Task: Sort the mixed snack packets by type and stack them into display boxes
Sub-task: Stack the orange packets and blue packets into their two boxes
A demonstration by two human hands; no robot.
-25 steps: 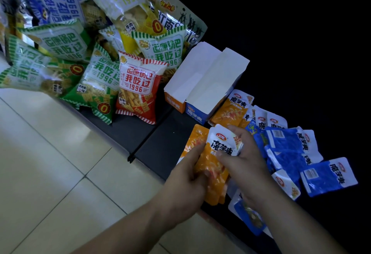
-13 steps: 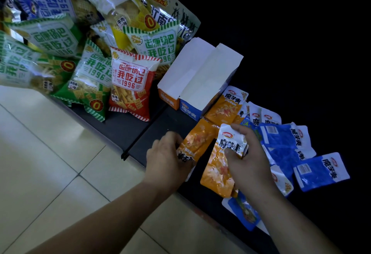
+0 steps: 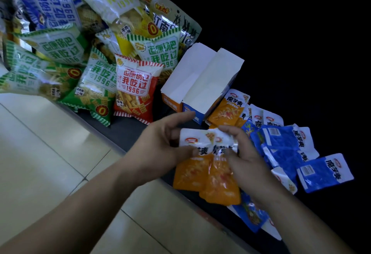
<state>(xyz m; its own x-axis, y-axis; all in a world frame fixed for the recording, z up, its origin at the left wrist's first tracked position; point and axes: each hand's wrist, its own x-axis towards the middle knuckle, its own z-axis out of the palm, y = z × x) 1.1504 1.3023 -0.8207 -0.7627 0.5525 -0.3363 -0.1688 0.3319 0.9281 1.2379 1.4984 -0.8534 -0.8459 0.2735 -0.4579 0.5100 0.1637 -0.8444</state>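
Note:
My left hand and my right hand together hold two small orange packets side by side above the dark table's front edge, thumbs and fingers pinching their white tops. Two open display boxes stand just beyond: an orange box and a blue box, both with white flaps raised. More orange packets lie beside the blue box. Several blue packets are scattered to the right, and another blue packet lies under my right wrist.
A heap of large crisp bags fills the back left, with a red bag and a green bag nearest. The dark table ends at a front edge over pale floor tiles.
My left hand picked up an orange packet and brought it beside the one in my right hand. Both packets are now held together, lined up at their tops.

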